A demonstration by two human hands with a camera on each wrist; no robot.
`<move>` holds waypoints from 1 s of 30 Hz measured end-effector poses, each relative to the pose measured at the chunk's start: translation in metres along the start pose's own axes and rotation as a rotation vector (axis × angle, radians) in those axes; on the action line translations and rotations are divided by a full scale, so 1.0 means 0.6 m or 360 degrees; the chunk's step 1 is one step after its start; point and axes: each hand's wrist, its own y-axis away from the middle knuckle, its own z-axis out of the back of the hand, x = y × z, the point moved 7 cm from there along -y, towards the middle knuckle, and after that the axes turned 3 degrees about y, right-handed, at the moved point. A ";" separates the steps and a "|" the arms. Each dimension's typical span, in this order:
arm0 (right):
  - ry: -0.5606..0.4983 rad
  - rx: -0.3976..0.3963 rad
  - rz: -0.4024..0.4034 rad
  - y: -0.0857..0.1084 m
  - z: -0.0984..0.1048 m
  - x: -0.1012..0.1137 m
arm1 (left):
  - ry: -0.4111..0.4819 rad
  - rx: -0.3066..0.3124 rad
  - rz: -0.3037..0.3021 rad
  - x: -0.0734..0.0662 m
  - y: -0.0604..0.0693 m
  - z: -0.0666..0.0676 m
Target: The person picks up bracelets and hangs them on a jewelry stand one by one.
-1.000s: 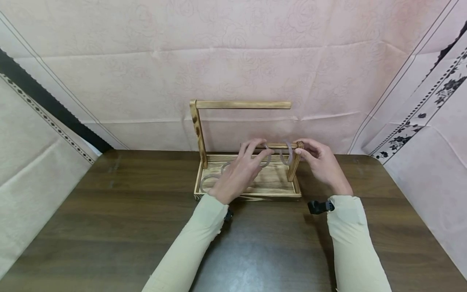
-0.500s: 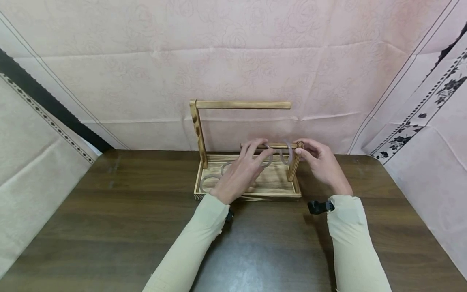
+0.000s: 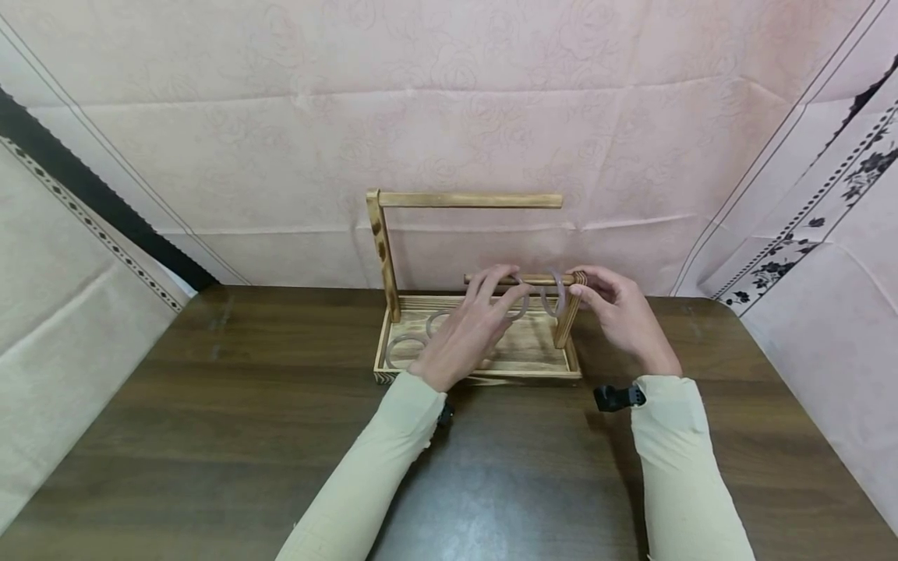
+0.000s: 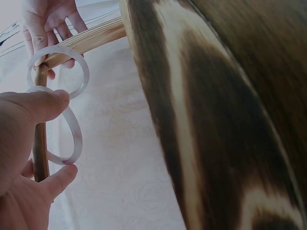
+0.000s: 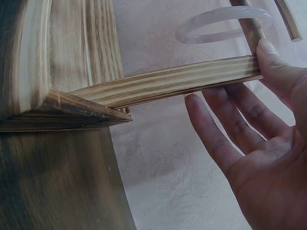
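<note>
A wooden bangle stand (image 3: 526, 357) has a tray base and a lower bar (image 3: 539, 280) jutting left from its right post (image 3: 567, 326). My left hand (image 3: 459, 339) holds a pale translucent bangle (image 4: 78, 136) between thumb and finger; the bangle encircles the lower bar. Nearer the post, a second pale bangle (image 4: 58, 49) hangs on the same bar. With thumb and fingers, my right hand (image 3: 623, 315) grips the top of the right post, fingers on its far side. In the right wrist view the thumb presses where bar and post meet.
Two more bangles lie in the tray's left part, a front one (image 3: 388, 355) and a back one (image 3: 429, 321), partly behind my left hand. A taller left post (image 3: 382, 253) carries an upper bar (image 3: 470, 200). Patterned cloth (image 3: 449, 140) hangs behind the brown table (image 3: 231, 436).
My left hand and its bangle have shifted slightly right along the lower bar. The right hand keeps its grip on the post. The head view has moved a little.
</note>
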 end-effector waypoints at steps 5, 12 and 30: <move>-0.0007 0.0002 -0.0006 0.000 0.001 -0.001 | -0.0020 -0.0002 -0.0024 -0.005 -0.004 -0.002; -0.0016 0.0006 -0.0012 0.000 -0.001 0.000 | -0.0065 0.0003 -0.0016 -0.007 -0.005 -0.007; -0.0045 0.0002 0.0001 0.000 0.000 0.000 | -0.0128 -0.0073 -0.0004 -0.012 -0.010 0.018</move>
